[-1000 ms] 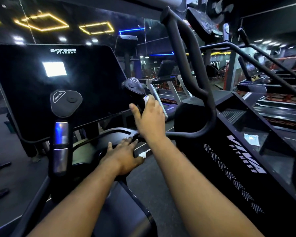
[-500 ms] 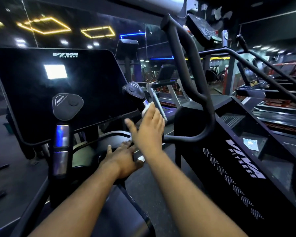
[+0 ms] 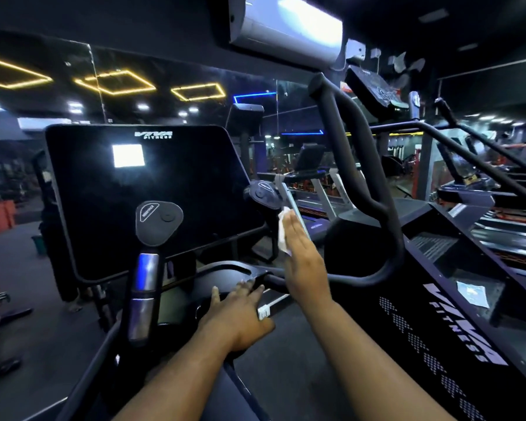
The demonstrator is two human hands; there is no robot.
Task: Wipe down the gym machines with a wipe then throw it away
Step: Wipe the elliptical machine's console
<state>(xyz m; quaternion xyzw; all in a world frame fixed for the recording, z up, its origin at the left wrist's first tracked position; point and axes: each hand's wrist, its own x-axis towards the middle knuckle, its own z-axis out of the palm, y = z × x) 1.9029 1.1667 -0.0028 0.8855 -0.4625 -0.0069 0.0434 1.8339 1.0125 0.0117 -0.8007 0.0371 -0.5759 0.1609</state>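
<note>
**The wipe could slip**

Our right hand (image 3: 301, 259) presses the white wipe (image 3: 283, 230) on the right handle (image 3: 263, 194) with flat, straight fingers, so it could fall. Our left hand (image 3: 240, 311) rests open on the frame (image 3: 225, 268). The stair machine's curved rail (image 3: 377, 208) crowds us close on the right.

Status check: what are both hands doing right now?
Right hand flat, pressing wipe against right handle. Left hand resting on machine frame. Nothing blocking.
</note>
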